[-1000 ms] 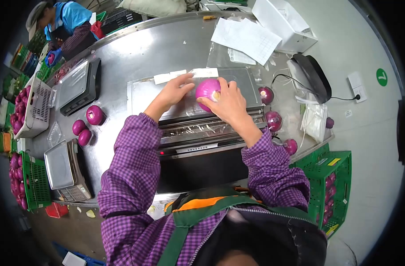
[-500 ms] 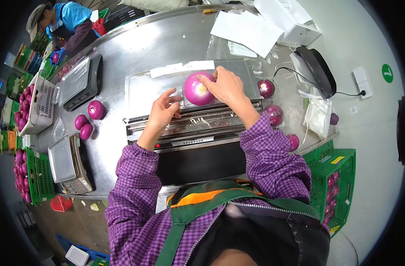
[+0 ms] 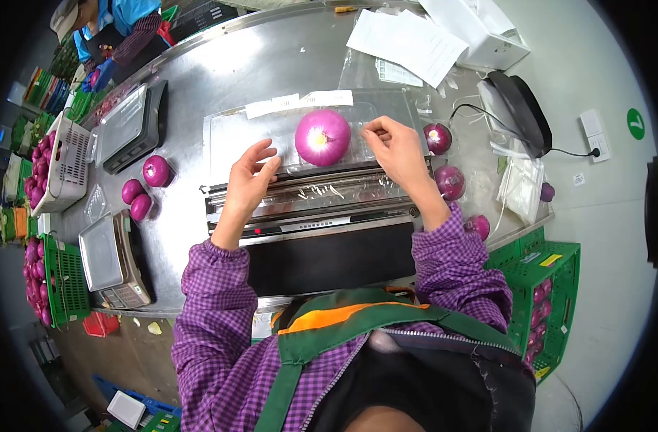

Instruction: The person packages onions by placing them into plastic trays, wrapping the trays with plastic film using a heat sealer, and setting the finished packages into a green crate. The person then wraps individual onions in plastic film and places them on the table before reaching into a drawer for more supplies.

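Note:
A big red onion (image 3: 322, 137) rests by itself on the flat top of a film wrapping machine (image 3: 314, 228), behind its rollers, where clear plastic film (image 3: 365, 155) shines. My left hand (image 3: 248, 180) is to the left of the onion, fingers apart and holding nothing. On the onion's other side is my right hand (image 3: 401, 153), with thumb and fingertips pinched together near the film. Whatever is in that pinch, if anything, is too small to make out. Neither hand touches the onion.
Two scales (image 3: 120, 133) (image 3: 102, 253) stand left, with several loose onions (image 3: 155, 171) beside them. More onions (image 3: 450, 182) lie right of the wrapper. Crates of onions (image 3: 70, 281) (image 3: 552, 302) flank the table. Papers (image 3: 408, 47) lie behind; a co-worker (image 3: 120, 29) is at far left.
My right hand has let go of the onion and moved right of it. The onion now rests on the wrapper's top. My left hand has shifted slightly left, away from the onion.

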The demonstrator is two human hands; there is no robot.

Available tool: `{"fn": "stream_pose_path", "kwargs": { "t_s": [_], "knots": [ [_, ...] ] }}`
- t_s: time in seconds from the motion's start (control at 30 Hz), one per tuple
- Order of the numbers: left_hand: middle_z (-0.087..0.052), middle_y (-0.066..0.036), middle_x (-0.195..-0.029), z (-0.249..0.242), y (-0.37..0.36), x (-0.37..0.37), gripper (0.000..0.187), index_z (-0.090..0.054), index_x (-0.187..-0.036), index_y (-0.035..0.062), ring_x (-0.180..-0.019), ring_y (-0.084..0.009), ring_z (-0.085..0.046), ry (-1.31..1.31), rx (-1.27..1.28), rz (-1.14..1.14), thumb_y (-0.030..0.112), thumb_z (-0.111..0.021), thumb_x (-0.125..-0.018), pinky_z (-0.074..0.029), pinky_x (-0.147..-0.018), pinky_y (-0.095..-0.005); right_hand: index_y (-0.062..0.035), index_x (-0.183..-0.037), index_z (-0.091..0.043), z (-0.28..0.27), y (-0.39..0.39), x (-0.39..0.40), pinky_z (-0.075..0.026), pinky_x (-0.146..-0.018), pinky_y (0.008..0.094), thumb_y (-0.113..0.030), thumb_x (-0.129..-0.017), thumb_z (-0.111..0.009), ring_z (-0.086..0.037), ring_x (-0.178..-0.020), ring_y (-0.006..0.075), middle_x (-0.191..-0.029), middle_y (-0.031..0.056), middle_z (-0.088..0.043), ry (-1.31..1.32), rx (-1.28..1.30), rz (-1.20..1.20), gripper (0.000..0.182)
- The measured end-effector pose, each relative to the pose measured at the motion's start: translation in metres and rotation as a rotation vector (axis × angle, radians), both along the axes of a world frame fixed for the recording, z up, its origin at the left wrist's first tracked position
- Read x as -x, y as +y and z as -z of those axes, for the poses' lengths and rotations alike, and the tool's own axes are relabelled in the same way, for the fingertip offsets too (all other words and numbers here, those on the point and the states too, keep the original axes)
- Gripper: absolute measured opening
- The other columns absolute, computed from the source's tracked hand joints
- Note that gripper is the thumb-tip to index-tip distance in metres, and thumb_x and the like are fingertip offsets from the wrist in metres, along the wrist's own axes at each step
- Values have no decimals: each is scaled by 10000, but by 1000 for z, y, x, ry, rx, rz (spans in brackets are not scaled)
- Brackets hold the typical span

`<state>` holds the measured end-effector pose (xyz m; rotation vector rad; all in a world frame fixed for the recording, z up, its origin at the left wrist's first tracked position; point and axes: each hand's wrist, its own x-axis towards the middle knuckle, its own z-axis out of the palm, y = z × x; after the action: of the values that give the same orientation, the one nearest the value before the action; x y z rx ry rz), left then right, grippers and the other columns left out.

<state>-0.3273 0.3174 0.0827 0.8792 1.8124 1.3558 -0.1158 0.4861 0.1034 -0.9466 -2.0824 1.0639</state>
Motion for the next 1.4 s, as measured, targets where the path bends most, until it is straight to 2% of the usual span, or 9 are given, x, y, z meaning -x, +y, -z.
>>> {"fn": "stream_pose_path", "kwargs": {
  "t_s": [0.37,0.47,0.8,0.9,1.0,1.1,1.23,1.37,1.4],
  "knots": [
    [-681,-142,-864,8,-79,-8,282,-602,-968,8,-652,-226,-655,601,327,-145,204,-696,-789,-505,-616,-324,-66,-761,-581,23,-29,-101,-410,-715,395,-273,-764,-700,-575,-747,250,-760,70,-624,-610,-445,177,238],
    [-684,-127,-842,15,-64,-18,377,-609,-980,14,-721,-245,-662,643,370,-93,272,-740,-739,-499,-656,-334,-71,-794,-578,48,-32,-84,-395,-722,400,-275,-762,-700,-583,-740,255,-739,70,-625,-377,-349,139,240],
    [-637,-12,-750,-14,-121,-21,548,-469,-1280,24,-620,-61,-522,-456,130,-86,75,-702,-787,-367,-527,-192,-25,-931,-576,16,-45,-100,-346,-594,207,-46,-860,-550,-398,-597,46,-673,-58,-442,443,1024,-75,79],
    [-554,9,-719,-22,-117,-26,360,-564,-1178,32,-555,-80,-476,-1131,97,148,122,-655,-842,-379,-522,-227,-1,-940,-574,-9,-41,-94,-336,-593,218,-36,-873,-477,-381,-572,65,-616,-54,-407,569,1052,-172,124],
    [-504,-2,-698,-40,-100,-9,198,-634,-1030,43,-526,-101,-443,-1152,-242,419,92,-636,-838,-379,-524,-241,23,-968,-568,-45,-29,-77,-335,-587,254,-33,-873,-419,-348,-541,85,-551,-39,-380,722,975,-295,186],
    [-423,-6,-620,-93,-51,11,206,-550,-706,83,-476,-109,-376,-779,-601,417,196,-640,-851,-325,-451,-227,44,-1052,-570,-88,0,-51,-375,-626,274,-88,-903,-445,-413,-572,114,-577,-1,-449,978,619,-548,235],
    [-546,-9,-685,-100,60,45,283,-584,-1085,49,-641,-90,-498,-646,-863,126,256,-416,-989,-443,-664,-252,45,-1153,-557,-101,56,22,-452,-876,328,-175,-959,-418,-605,-956,231,-1003,165,-643,767,218,-288,325],
    [-653,-179,-1064,13,126,75,399,-642,-1054,-20,-983,-232,-613,461,185,112,324,-467,-953,-452,-860,-344,21,-1165,-563,6,116,51,-425,-940,296,-222,-979,-392,-579,-1068,216,-1138,142,-622,-173,-74,-280,350],
    [-662,-199,-998,27,121,64,410,-644,-1051,-9,-930,-256,-632,574,-44,245,344,-461,-952,-463,-835,-349,14,-1152,-572,25,123,50,-426,-933,280,-227,-980,-390,-581,-1060,190,-1142,119,-622,-398,-58,-357,347]
  ]
}}
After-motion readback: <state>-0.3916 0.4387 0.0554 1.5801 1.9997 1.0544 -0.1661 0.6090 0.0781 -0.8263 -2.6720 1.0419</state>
